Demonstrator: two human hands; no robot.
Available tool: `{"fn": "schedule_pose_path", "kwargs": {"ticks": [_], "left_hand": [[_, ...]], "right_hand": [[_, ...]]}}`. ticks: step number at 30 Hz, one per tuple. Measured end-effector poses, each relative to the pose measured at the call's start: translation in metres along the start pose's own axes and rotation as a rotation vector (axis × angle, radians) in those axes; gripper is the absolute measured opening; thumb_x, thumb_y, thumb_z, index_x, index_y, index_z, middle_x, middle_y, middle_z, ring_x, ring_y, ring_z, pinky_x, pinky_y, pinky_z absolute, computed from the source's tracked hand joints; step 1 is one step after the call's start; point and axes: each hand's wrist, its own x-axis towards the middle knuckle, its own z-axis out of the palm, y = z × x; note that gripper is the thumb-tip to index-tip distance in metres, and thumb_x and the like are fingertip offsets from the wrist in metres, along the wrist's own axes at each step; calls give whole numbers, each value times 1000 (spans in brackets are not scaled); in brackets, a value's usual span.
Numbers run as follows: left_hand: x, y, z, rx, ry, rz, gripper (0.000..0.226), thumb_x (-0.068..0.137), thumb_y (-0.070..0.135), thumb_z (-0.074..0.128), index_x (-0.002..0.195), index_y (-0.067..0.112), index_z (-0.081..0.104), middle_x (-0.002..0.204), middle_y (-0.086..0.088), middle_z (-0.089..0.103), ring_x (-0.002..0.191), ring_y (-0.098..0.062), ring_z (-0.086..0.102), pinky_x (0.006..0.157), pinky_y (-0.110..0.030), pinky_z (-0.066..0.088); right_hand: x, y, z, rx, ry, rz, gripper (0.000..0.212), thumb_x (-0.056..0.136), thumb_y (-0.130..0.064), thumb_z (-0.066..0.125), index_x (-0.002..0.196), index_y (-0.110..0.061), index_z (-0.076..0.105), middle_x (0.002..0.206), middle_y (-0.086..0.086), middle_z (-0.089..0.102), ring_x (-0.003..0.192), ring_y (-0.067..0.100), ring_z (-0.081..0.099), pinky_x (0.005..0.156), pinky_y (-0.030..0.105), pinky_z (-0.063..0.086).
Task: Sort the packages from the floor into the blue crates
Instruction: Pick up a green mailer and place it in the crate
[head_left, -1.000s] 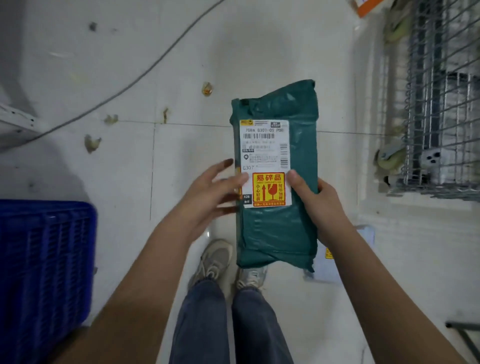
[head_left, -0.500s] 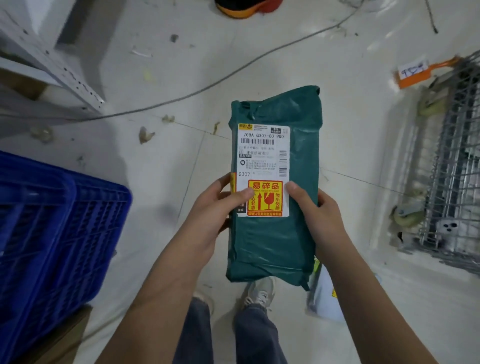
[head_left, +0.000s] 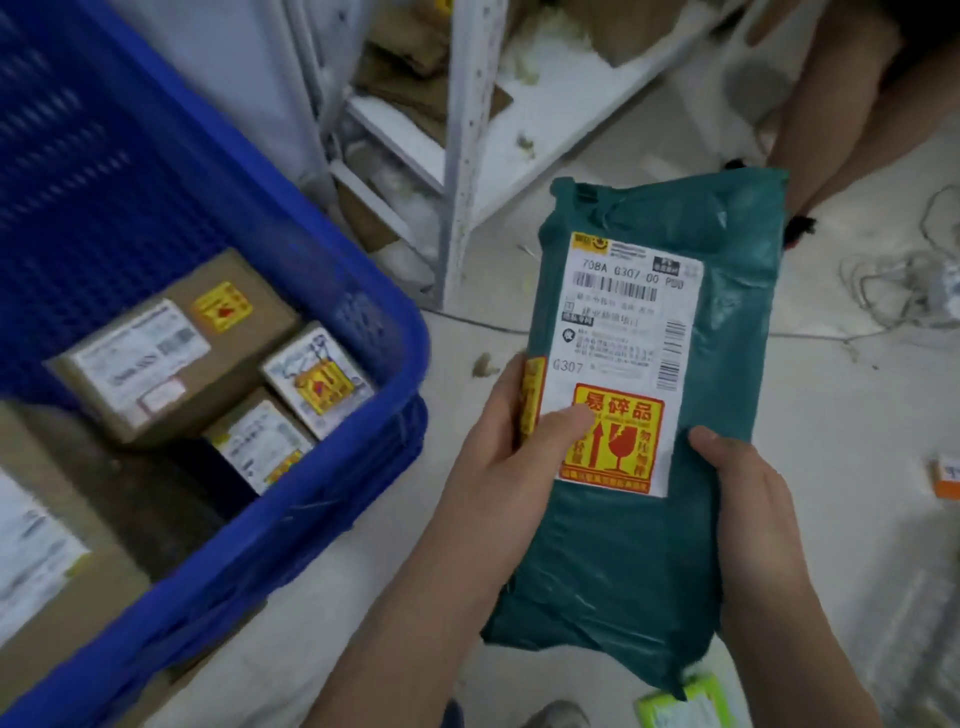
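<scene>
While both hands grip it above the floor, the green package (head_left: 649, 415) stands label-up just right of the blue crate (head_left: 291, 525). Left hand (head_left: 511, 467) thumb presses the label; right hand (head_left: 748, 519) clasps the right edge. Boxes (head_left: 176, 348) lie inside the crate. A white shelf frame (head_left: 467, 145) stands beyond.

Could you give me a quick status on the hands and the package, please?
Left hand and right hand both grip green package. Blue crate at left, part full. Nothing between.
</scene>
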Motion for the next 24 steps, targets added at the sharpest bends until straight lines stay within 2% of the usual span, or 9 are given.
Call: {"fn": "schedule_pose_path", "kwargs": {"ticks": [3,6,8,11,14,17,19,21,24], "left_hand": [[-21,31,-24,-53,44,72,40,89,34,56,80,72,53,91,36,67,82,11,66,59,-6,51],[-43,49,-52,-80,89,143,33,88,38,57,95,70,50,99,35,66,87,11,65,63,-3,49],[-57,54,-75,-112,146,166,30,86,41,58,99,66,51,99,33,67,86,11,65,62,-2,48],[-73,59,-111,-160,210,182,25,84,43,60,105,57,55,97,30,68,83,12,65,58,-2,47],[-84,64,-147,-187,292,187,32,77,44,62,108,50,57,90,32,69,76,15,64,52,-4,48],[-86,72,-181,-171,368,187,29,77,40,62,106,43,62,88,30,70,74,16,63,51,-2,45],[-83,73,-203,-160,421,191,27,79,38,63,107,38,63,86,30,70,72,18,62,49,2,41],[-80,76,-225,-124,499,188,38,77,42,64,115,36,59,90,25,70,74,15,62,51,0,43],[-72,86,-260,-92,665,192,68,75,44,68,135,28,42,106,14,65,88,0,65,69,-17,54]], "right_hand": [[-19,-32,35,-41,-76,-49,22,76,-43,53,74,-36,74,73,-1,75,60,16,72,56,31,49],[-35,-47,68,-89,-196,-87,41,59,-52,55,88,-29,74,83,4,76,72,23,73,66,42,54],[-43,-54,92,-119,-221,-128,42,59,-51,56,89,-29,75,84,4,76,74,23,73,68,44,54],[-53,-62,131,-176,-244,-195,24,64,-43,57,79,-35,75,75,-1,76,63,16,72,57,35,52],[-56,-69,168,-215,-318,-235,15,71,-36,59,70,-37,73,67,-5,74,54,10,69,42,25,49],[-58,-75,204,-264,-426,-282,15,78,-34,63,67,-37,72,66,-6,73,53,7,68,38,15,46],[-54,-79,227,-314,-508,-305,26,86,-29,60,64,-35,72,64,-8,73,50,6,67,37,14,44],[-47,-85,249,-392,-574,-315,27,85,-30,60,61,-35,72,61,-10,72,48,3,65,36,11,42],[-34,-96,285,-492,-736,-321,11,68,-45,63,68,-39,72,70,-9,74,55,5,69,41,12,46]]}}
